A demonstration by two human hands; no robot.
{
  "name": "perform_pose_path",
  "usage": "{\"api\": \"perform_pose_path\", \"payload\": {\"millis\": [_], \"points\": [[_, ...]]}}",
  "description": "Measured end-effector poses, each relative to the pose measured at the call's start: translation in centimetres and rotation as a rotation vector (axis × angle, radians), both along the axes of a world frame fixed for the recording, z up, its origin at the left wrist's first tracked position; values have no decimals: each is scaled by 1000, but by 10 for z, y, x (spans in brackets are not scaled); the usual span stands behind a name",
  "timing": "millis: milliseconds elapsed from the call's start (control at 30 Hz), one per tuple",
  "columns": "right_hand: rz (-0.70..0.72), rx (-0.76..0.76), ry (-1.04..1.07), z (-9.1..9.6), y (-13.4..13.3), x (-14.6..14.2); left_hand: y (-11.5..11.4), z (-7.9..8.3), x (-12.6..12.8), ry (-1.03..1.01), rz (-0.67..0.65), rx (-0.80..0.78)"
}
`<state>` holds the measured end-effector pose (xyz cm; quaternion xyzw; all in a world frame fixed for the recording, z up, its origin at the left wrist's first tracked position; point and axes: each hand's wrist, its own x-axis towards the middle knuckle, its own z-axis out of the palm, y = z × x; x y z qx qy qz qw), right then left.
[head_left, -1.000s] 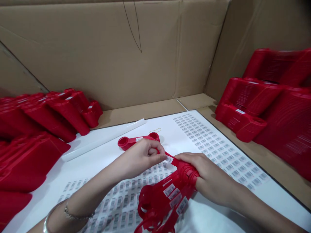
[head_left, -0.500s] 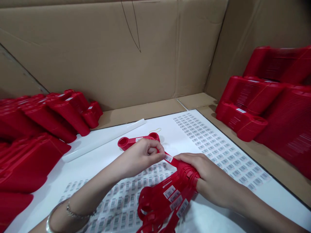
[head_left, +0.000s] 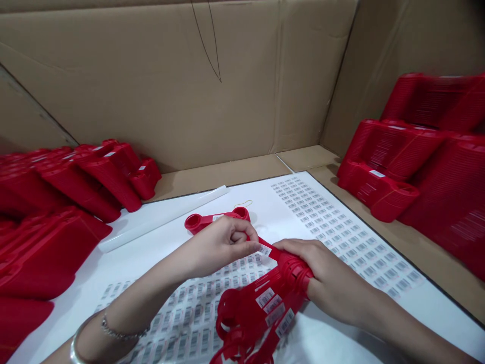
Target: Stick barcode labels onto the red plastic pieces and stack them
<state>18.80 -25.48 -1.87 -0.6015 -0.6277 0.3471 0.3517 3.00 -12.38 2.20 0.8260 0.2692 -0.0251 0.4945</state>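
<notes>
Handling, left: left hand (head_left: 220, 247) curled, fingers folded toward the palm, thumb tip at a red plastic strip (head_left: 271, 254); cannot tell whether it pinches the strip or only touches it.
Handling, right: right hand (head_left: 326, 275) wrapped over the end of a nested red plastic stack (head_left: 261, 311), fingers together and pressed on its far side.
Nearby piece: red plastic piece with a ring at each end (head_left: 197, 223), lying on the table, partly under the left hand.
Label on strip: barcode sticker (head_left: 264, 249), just beside the left thumb.
Stack position: above the table, near side, its loose ends hanging toward the near edge.
Table: white-topped table (head_left: 113, 268) carrying two barcode label sheets, near (head_left: 189, 313) and right (head_left: 341, 235).
Far side: white plastic tube (head_left: 162, 217) and thin gold-coloured loop (head_left: 243, 203).
Surroundings: red stacks at left (head_left: 76, 177) and right (head_left: 379, 187), before a cardboard wall (head_left: 151, 76).
Risk, judged: a slack right hand could let the stack slip and spill across the near sheet.
Risk, judged: dragging the strip under the left thumb could crease or lift the sticker.
</notes>
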Motion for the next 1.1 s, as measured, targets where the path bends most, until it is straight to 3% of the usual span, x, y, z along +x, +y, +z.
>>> {"api": "perform_pose_path", "payload": {"millis": [633,767,967,1100], "points": [[21,35,12,4,1,-1,0,-6,3,2,14,51],[24,42,11,4,0,-1,-5,-5,5,49,23,229],[49,116,18,3,0,1,-9,-9,2,-77,7,684],[86,157,22,5,0,2,-9,-10,-1,-145,-42,815]]}}
